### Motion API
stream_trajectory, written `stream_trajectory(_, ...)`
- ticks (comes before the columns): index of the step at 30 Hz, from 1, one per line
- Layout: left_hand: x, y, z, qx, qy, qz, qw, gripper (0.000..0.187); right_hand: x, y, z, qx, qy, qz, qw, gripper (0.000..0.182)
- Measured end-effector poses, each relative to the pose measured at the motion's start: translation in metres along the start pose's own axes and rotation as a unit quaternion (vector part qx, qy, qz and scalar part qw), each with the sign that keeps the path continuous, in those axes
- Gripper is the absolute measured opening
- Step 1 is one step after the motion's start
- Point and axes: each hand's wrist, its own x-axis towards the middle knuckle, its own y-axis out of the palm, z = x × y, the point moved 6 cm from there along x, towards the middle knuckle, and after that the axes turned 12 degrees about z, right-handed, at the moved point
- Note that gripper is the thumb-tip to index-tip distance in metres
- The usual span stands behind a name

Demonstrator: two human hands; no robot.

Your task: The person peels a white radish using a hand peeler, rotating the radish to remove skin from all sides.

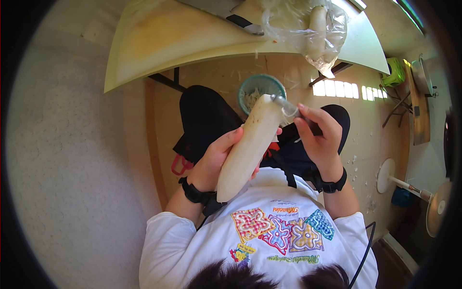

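Observation:
A long white daikon radish (245,150) slants across my lap, its upper end pointing away from me. My left hand (222,153) is wrapped round its middle from beneath, with fingertips showing on the far side. Brownish specks mark the skin near the upper end. In my right hand (321,137) is a metal peeler (287,107), gripped between thumb and fingers, its head touching the radish's upper end. Below that end, between my knees, a teal basin (242,90) holds pale peelings.
On the table (159,53) ahead lie a knife with a black handle (245,24) and a clear plastic bag (332,36) with white radishes inside. Scraps dot the floor. To the right stand a fan (439,204) and a folding wooden table (419,106).

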Motion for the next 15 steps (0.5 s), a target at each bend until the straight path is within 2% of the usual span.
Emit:
stream_trajectory(5, -0.008, 0.003, 0.003, 0.022, -0.019, -0.001, 1.000, 0.059, 0.003, 0.002, -0.022, 0.050, 0.059, -0.011, 0.997, 0.022)
stream_trajectory(7, -0.005, 0.004, 0.001, 0.027, 0.001, 0.008, 1.000, 0.059, 0.000, 0.001, -0.032, 0.140, 0.105, -0.049, 0.983, 0.022)
stream_trajectory(11, 0.000, 0.000, 0.000, -0.001, 0.024, -0.019, 1.000, 0.059, -0.005, -0.007, -0.036, 0.149, 0.135, -0.046, 0.978, 0.022)
stream_trajectory(13, 0.004, -0.010, -0.003, 0.075, 0.031, -0.031, 0.996, 0.058, -0.006, -0.006, -0.037, 0.184, 0.193, -0.006, 0.964, 0.021)
stream_trajectory(14, 0.007, -0.012, -0.005, 0.100, 0.033, -0.036, 0.994, 0.058, -0.008, -0.007, -0.037, 0.184, 0.193, -0.006, 0.964, 0.021)
stream_trajectory(15, 0.010, -0.011, -0.007, 0.098, 0.038, -0.041, 0.994, 0.056, -0.011, -0.004, -0.040, 0.255, 0.213, -0.004, 0.943, 0.021)
